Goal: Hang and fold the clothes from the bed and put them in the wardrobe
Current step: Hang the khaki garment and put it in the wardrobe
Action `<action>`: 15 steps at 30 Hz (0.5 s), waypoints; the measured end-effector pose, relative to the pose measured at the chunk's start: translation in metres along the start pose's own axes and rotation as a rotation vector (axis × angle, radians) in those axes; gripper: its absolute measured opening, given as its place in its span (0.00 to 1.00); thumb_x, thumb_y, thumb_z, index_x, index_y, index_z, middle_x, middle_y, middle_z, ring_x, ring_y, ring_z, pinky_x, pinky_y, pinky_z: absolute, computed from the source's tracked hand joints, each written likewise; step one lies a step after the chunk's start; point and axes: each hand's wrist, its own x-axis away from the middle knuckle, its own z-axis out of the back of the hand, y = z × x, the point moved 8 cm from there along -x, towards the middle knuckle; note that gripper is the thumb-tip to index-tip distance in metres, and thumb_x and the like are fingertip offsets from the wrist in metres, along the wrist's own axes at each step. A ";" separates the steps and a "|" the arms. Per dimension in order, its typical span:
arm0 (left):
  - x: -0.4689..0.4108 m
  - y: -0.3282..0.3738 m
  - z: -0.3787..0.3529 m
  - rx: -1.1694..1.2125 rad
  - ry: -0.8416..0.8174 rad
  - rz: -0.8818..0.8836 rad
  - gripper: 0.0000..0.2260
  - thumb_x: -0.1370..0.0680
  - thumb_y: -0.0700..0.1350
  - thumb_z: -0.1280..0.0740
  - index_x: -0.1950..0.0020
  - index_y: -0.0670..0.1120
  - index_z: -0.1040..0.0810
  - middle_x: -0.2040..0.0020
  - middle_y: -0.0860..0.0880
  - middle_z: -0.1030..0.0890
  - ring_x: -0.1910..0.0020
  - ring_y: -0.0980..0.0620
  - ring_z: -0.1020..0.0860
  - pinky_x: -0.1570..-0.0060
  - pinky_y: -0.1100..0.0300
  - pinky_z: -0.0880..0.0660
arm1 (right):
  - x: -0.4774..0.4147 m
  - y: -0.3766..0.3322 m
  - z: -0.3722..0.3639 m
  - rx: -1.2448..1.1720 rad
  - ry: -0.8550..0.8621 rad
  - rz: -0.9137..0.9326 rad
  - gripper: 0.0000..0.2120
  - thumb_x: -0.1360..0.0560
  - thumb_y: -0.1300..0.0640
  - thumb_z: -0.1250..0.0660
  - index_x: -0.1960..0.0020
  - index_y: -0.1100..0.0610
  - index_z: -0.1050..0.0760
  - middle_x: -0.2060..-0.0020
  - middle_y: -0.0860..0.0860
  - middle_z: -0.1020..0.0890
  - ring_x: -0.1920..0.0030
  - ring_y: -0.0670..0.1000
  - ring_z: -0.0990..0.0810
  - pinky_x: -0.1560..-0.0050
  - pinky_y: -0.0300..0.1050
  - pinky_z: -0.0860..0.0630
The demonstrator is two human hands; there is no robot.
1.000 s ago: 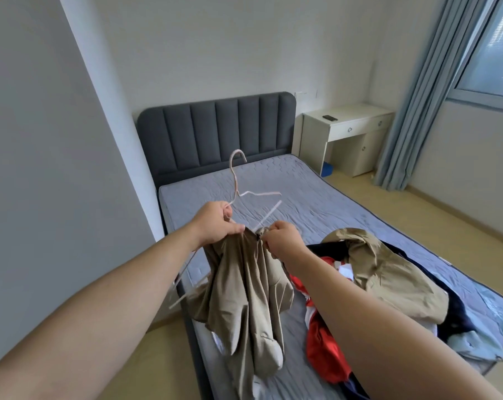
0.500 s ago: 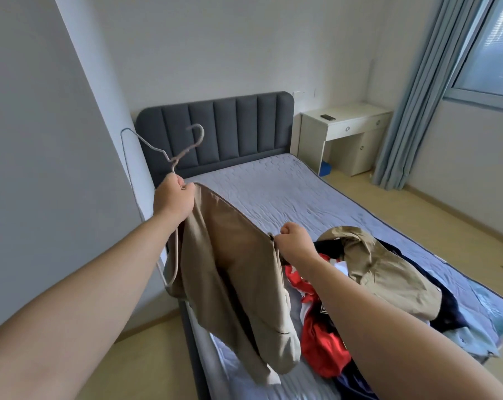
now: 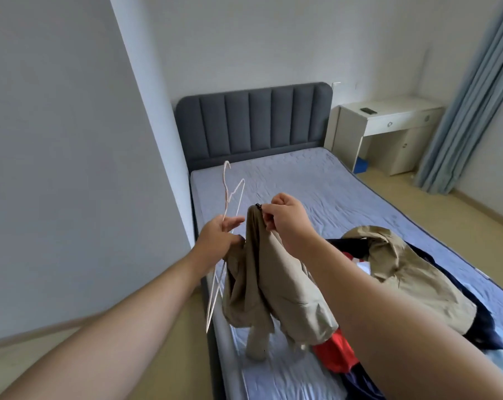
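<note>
Left hand (image 3: 217, 236) pinching, right hand (image 3: 288, 215) apparently clenched

I can read no text, label, brand or number anywhere; the small dark object (image 3: 368, 110) on the white desk (image 3: 400, 115) is too blurred to tell.

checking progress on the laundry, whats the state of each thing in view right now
left hand: holds the hanger
right hand: pinches the top of the khaki garment
hanger: hook up, bare, beside the khaki garment
khaki garment: held up, hanging crumpled, not on the hanger
clothes pile: heaped unfolded on the bed
drawer: shut
curtain: gathered to one side
</note>
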 end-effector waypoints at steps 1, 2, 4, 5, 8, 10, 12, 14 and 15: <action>0.004 0.000 -0.005 0.070 -0.030 -0.002 0.10 0.26 0.31 0.30 0.50 0.45 0.24 0.43 0.54 0.15 0.40 0.54 0.19 0.44 0.51 0.20 | 0.003 0.001 -0.006 -0.009 -0.028 -0.003 0.18 0.25 0.69 0.36 0.66 0.53 0.38 0.74 0.51 0.27 0.73 0.50 0.31 0.70 0.44 0.32; 0.009 0.002 -0.011 0.143 -0.066 -0.012 0.07 0.24 0.33 0.30 0.49 0.43 0.22 0.45 0.50 0.14 0.42 0.50 0.18 0.44 0.53 0.21 | 0.007 0.001 -0.012 -0.017 -0.053 -0.005 0.18 0.26 0.69 0.36 0.66 0.53 0.38 0.73 0.52 0.28 0.72 0.50 0.31 0.70 0.45 0.32; 0.019 0.005 -0.014 0.245 -0.089 -0.024 0.02 0.23 0.38 0.30 0.52 0.43 0.20 0.52 0.45 0.15 0.49 0.47 0.17 0.45 0.51 0.21 | 0.015 0.004 -0.022 -0.025 -0.097 -0.007 0.17 0.27 0.70 0.36 0.66 0.53 0.38 0.74 0.52 0.29 0.72 0.51 0.32 0.69 0.46 0.34; 0.023 0.003 -0.010 0.243 -0.046 -0.016 0.03 0.22 0.40 0.30 0.54 0.44 0.22 0.56 0.45 0.17 0.53 0.47 0.19 0.47 0.50 0.21 | 0.018 0.006 -0.026 -0.023 -0.110 -0.011 0.18 0.28 0.70 0.36 0.66 0.53 0.39 0.74 0.52 0.30 0.72 0.51 0.32 0.69 0.45 0.34; 0.032 -0.004 0.012 0.113 0.132 -0.019 0.13 0.22 0.43 0.31 0.60 0.49 0.34 0.67 0.53 0.29 0.67 0.56 0.31 0.64 0.58 0.31 | 0.030 0.019 -0.033 0.002 -0.092 -0.041 0.18 0.28 0.70 0.36 0.67 0.53 0.39 0.76 0.50 0.31 0.72 0.51 0.33 0.70 0.46 0.36; 0.039 -0.006 0.022 0.134 0.159 0.002 0.13 0.28 0.43 0.32 0.62 0.51 0.38 0.67 0.53 0.35 0.68 0.55 0.36 0.66 0.58 0.38 | 0.037 0.032 -0.036 0.062 -0.064 -0.058 0.19 0.29 0.71 0.36 0.68 0.52 0.40 0.77 0.47 0.33 0.71 0.51 0.34 0.69 0.47 0.37; 0.042 -0.003 0.035 0.204 0.184 0.021 0.13 0.31 0.40 0.34 0.63 0.51 0.39 0.67 0.51 0.36 0.67 0.53 0.37 0.65 0.56 0.39 | 0.047 0.050 -0.039 0.156 -0.056 -0.086 0.20 0.29 0.70 0.36 0.68 0.52 0.41 0.76 0.47 0.35 0.68 0.51 0.36 0.67 0.49 0.38; 0.043 0.005 0.061 0.246 0.289 0.005 0.15 0.28 0.35 0.34 0.65 0.50 0.37 0.67 0.50 0.35 0.66 0.51 0.35 0.64 0.55 0.36 | 0.060 0.075 -0.037 0.234 -0.016 -0.148 0.18 0.29 0.69 0.37 0.68 0.52 0.40 0.73 0.49 0.34 0.65 0.52 0.34 0.63 0.50 0.37; 0.044 0.009 0.080 0.259 0.371 -0.005 0.16 0.28 0.33 0.33 0.65 0.50 0.37 0.67 0.50 0.34 0.67 0.51 0.34 0.64 0.56 0.35 | 0.067 0.087 -0.033 0.274 0.018 -0.178 0.17 0.29 0.69 0.37 0.67 0.52 0.40 0.72 0.50 0.34 0.65 0.52 0.34 0.62 0.50 0.36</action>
